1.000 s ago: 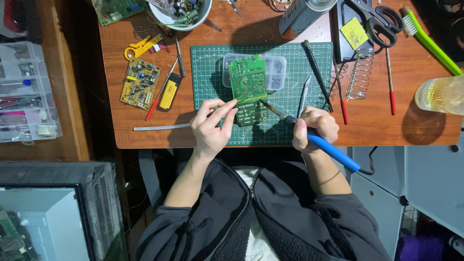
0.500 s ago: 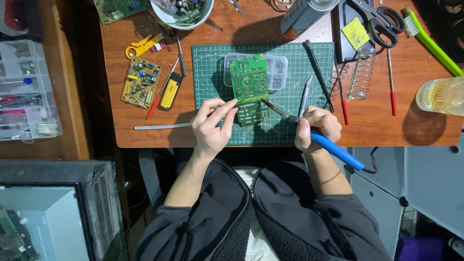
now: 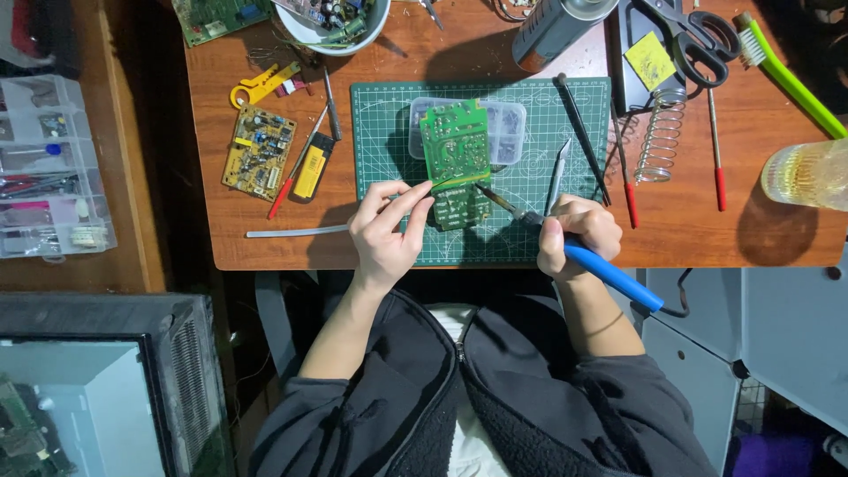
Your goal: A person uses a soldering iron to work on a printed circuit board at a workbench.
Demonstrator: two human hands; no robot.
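Observation:
A green circuit board stands tilted on the green cutting mat, its lower edge over a darker green board. My left hand pinches a thin strand of solder wire at the tilted board's lower left corner. My right hand grips a blue-handled soldering iron, whose tip touches the board's lower right edge. A clear plastic box lies behind the board.
On the wooden table lie a yellow circuit board, a yellow-handled tool, tweezers, a coiled iron stand, scissors, red-handled probes, a white bowl of parts and a glass jar.
The soldering iron's tip has stayed at the board's lower edge, with my right hand shifting slightly. My left hand keeps the wire at the board's corner.

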